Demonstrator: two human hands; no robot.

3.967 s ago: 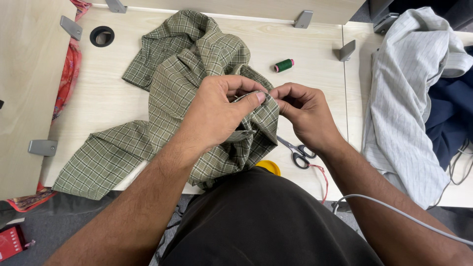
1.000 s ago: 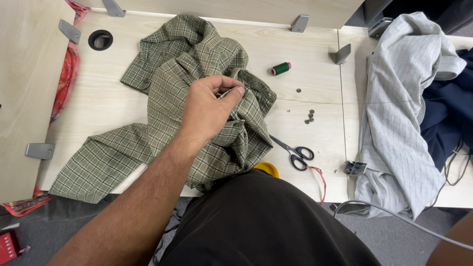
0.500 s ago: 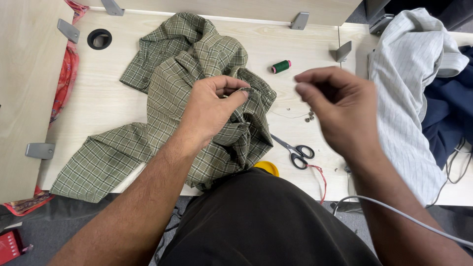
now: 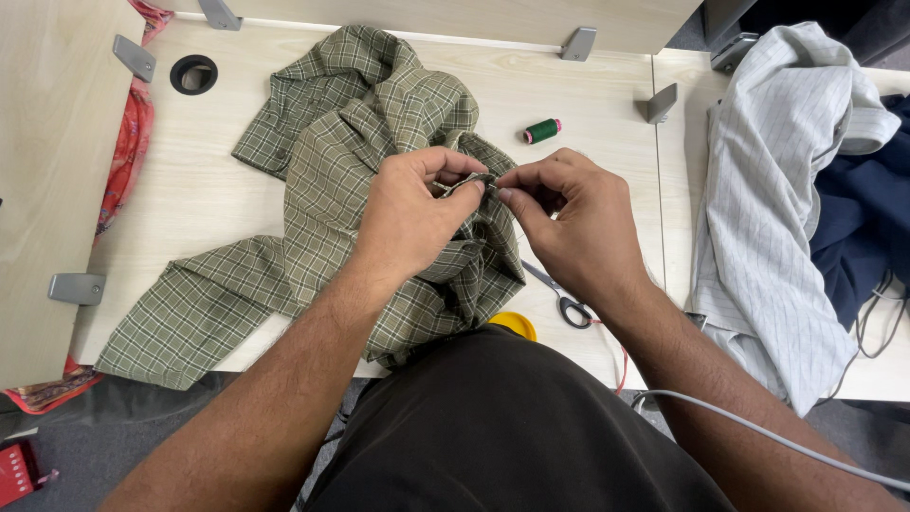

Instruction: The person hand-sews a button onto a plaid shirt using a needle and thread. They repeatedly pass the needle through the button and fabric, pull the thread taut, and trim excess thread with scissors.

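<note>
A green plaid shirt (image 4: 313, 180) lies bunched on the pale wooden table (image 4: 190, 204). My left hand (image 4: 408, 218) is shut on a raised fold of it, thumb and forefinger pinching the edge. My right hand (image 4: 569, 228) meets that fold from the right. Its fingertips are pinched on a thin needle (image 4: 494, 186) that they mostly hide. A green spool of thread (image 4: 543, 130) lies on the table just beyond my hands.
Scissors (image 4: 569, 305) lie partly under my right wrist, with a yellow round thing (image 4: 517, 324) at the table's near edge. A white striped garment (image 4: 768, 190) and a navy one (image 4: 867, 218) are piled at the right. Red patterned cloth (image 4: 133, 133) hangs at the left.
My right hand, out of view a second ago and then raised over the table, has come back down to the fold. It now covers the loose buttons. My left hand has kept its hold.
</note>
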